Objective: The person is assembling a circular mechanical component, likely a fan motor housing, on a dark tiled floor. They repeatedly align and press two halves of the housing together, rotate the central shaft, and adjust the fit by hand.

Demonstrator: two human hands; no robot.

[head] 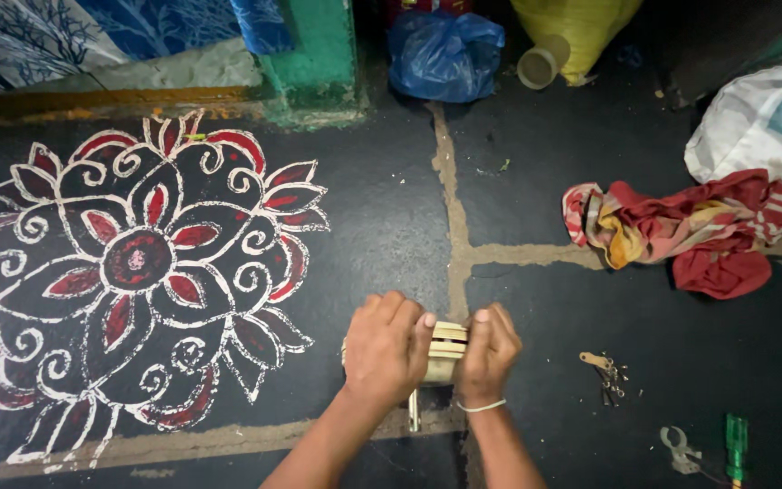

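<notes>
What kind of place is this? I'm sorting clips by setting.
Probably the floor of a home, by a doorway. A painted flower pattern covers the dark stone floor, with bags and a crumpled cloth nearby. Both hands hold a small pale block.

Under my hands: pale cream slatted piece [448,349]. Left of my grip: white-and-red floral floor drawing [138,263] on dark floor [536,181]. Right: red, yellow and white striped cloth [681,231]; green-handled screwdriver [736,444]. Beyond: blue bag [443,52].
</notes>
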